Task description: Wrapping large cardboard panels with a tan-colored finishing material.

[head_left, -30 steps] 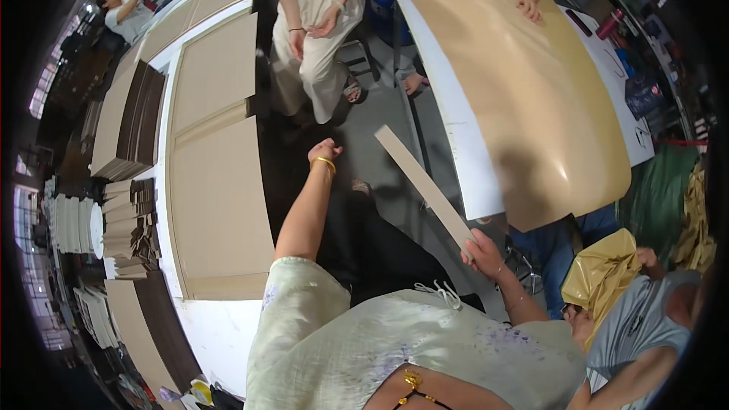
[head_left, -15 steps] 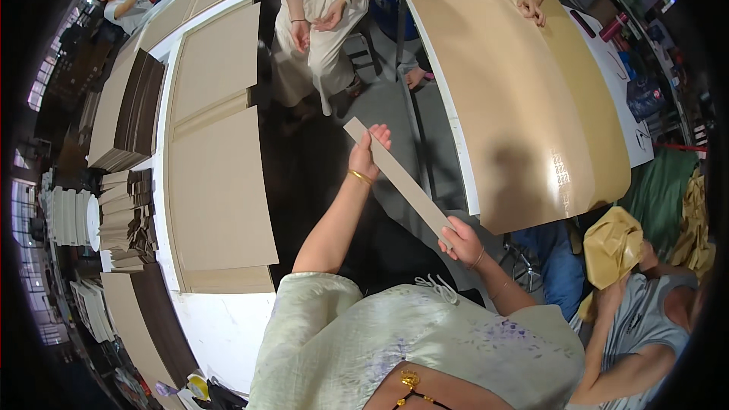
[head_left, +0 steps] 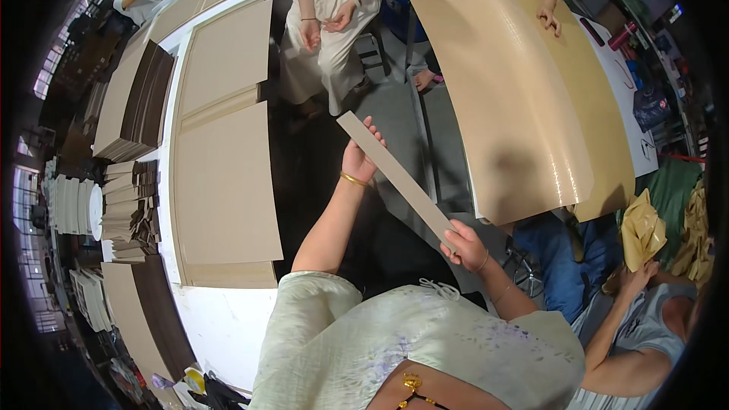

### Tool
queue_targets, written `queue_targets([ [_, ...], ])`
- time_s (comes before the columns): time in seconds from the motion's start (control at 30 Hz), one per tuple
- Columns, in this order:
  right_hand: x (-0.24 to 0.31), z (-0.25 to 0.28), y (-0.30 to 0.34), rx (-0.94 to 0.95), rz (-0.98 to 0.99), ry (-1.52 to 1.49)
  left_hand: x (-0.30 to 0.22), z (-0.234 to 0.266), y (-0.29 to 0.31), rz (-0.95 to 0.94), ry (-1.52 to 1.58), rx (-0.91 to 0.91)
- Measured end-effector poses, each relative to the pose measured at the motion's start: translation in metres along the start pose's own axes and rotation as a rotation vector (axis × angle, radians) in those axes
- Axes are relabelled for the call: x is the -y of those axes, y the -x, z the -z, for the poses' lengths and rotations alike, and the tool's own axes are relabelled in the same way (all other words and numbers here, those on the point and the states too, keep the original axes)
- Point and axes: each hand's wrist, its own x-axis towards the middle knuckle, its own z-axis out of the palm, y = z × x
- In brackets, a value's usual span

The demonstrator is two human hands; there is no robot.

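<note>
A long, narrow grey-brown cardboard strip slants across in front of me, its far end up and to the left. My left hand holds it near that far end, palm behind the strip and fingertips showing past its edge. At the near end my right hand grips the strip with the thumb on top and the fingers curled underneath. Both hands are in the air, between the table on the left and the sheet-covered table on the right.
Large cardboard panels lie on a white table to my left, beside stacks of cardboard. On the right, glossy tan sheets cover another table. Co-workers sit or stand opposite; one at lower right handles crumpled yellow-brown paper.
My hands and the strip have stayed nearly in place, with the left hand slightly lower. At right, the top tan sheet has shifted and the co-worker's crumpled paper has moved up and right.
</note>
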Motion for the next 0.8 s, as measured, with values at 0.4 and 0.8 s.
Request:
queue_targets([
  [0.4, 0.005, -0.014, -0.005, 0.128, -0.062, -0.431, 0.057, -0.013, 0.000, -0.243, -0.671, -0.379],
  [0.8, 0.009, -0.008, -0.029, -0.071, 0.020, -0.090, 0.052, -0.020, 0.008, -0.089, -0.685, -0.285],
])
